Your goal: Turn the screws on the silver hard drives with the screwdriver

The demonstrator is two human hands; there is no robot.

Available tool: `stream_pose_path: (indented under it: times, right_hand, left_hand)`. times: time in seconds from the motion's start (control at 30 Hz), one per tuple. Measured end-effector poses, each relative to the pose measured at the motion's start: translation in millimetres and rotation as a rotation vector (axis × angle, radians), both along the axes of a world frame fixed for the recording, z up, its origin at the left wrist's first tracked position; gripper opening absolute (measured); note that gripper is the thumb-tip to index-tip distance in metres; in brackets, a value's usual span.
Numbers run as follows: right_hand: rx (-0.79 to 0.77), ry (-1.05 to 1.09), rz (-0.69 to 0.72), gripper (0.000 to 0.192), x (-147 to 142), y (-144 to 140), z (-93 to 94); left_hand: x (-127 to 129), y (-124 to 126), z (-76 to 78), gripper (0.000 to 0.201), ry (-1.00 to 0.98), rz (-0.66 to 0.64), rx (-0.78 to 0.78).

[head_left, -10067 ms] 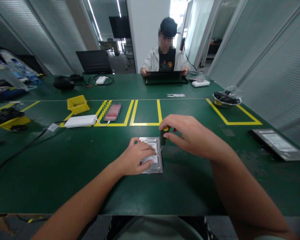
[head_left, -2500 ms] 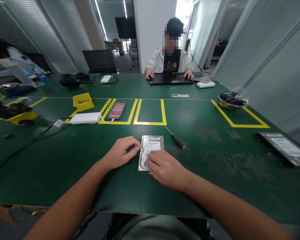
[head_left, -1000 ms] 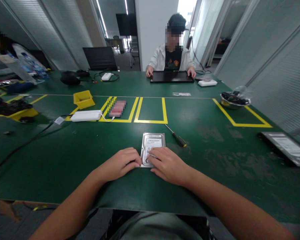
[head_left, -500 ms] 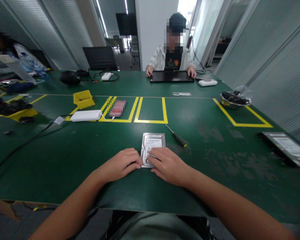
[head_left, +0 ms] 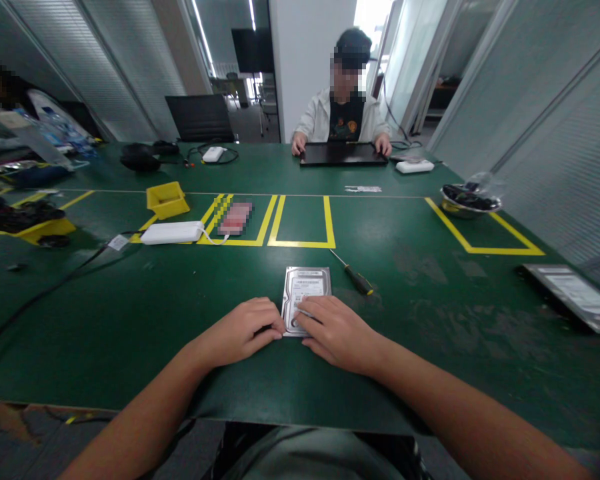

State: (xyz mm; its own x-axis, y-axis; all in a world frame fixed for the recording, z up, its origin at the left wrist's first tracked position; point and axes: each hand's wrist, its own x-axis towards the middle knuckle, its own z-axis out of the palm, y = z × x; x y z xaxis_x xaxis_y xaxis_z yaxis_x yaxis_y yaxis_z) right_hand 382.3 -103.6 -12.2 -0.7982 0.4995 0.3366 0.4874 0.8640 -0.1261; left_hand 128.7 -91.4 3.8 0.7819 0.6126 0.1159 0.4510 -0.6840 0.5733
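Observation:
A silver hard drive (head_left: 307, 283) with a white label lies flat on the green table in front of me. At its near left corner is my left hand (head_left: 255, 327), its fingers curled and thumb and fingertips closed against the drive's edge. My right hand (head_left: 337, 331) rests over the drive's near right part, fingers stretched across the label and thumb apart by the near edge. These fingers hide part of the label. Beyond the drive to the right lies a screwdriver (head_left: 359, 280) with a dark green and yellow handle.
Another hard drive (head_left: 575, 293) lies at the right edge. A metal bowl (head_left: 467, 207) of dark parts stands behind it. Further left are a white power strip (head_left: 173, 232), a yellow bin (head_left: 167, 200) and a blurred-out phone-like item (head_left: 236, 218). Opposite, a person holds a dark panel (head_left: 344, 154).
Almost nothing differs. Both hands stay at the hard drive, and the left fingers have shifted very slightly.

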Motion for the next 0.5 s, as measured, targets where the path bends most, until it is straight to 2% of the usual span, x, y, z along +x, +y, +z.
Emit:
stream_pose_path:
  times: [0.5]
  right_hand:
    - [-0.002,-0.013,0.001,0.038,0.4,-0.5,-1.2]
  left_hand:
    - [-1.4,0.1,-2.7,0.007,0.008,0.027,-0.012]
